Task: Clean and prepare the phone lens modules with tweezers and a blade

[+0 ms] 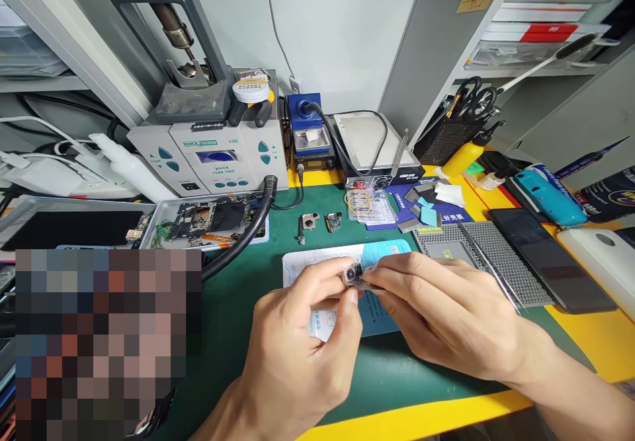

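Observation:
My left hand (306, 335) pinches a small phone camera module (352, 274) between thumb and fingers, its dark round lens facing up. From the other side, the fingertips of my right hand (441, 302) are closed at the module's right edge; what exactly lies under them is partly hidden. Both hands are above a white and blue card (384, 309) on the green mat (238, 348). Beyond the card lie two more small modules, a silver one (309, 221) with a flex tail and a darker one (334, 221).
A hot-air station (208, 157) with a black hose (248, 236) stands at the back left, beside a tray of circuit boards (163, 211). A heating plate (367, 137) is at the back. Tweezers (489, 259) and a black phone (550, 256) lie right.

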Available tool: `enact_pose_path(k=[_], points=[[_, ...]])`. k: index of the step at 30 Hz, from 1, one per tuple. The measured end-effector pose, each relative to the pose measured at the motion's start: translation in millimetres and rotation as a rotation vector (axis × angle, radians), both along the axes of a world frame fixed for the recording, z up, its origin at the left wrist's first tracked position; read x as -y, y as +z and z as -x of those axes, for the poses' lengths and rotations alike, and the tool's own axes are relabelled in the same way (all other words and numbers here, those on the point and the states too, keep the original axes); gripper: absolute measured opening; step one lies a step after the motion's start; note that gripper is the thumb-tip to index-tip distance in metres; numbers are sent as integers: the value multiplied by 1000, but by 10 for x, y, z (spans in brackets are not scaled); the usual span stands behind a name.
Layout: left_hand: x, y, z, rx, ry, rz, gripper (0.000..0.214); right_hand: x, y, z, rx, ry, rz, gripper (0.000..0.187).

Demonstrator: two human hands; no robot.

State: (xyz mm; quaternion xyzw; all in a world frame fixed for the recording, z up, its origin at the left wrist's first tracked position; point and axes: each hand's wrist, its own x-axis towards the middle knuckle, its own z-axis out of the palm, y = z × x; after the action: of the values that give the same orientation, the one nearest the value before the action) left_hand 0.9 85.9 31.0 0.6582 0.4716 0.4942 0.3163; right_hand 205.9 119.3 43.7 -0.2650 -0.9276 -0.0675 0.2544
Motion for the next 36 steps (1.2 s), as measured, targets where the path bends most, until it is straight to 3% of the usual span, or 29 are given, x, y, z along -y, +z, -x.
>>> enact_pose_path(k=[6,10,16,29,36], points=[[-8,26,4,38,-9,64,26,-14,76,76,-310,-11,352,14],[-15,44,6,81,-31,67,27,-11,131,122,-439,13,440,18],[-6,76,9,59,-43,32,27,0,100,139,-466,4,464,17],[-2,45,-4,51,-46,25,29,-17,109,148,-351,48,289,9],[-20,54,3,28,-28,-1,27,5,77,121,-319,38,301,12]])
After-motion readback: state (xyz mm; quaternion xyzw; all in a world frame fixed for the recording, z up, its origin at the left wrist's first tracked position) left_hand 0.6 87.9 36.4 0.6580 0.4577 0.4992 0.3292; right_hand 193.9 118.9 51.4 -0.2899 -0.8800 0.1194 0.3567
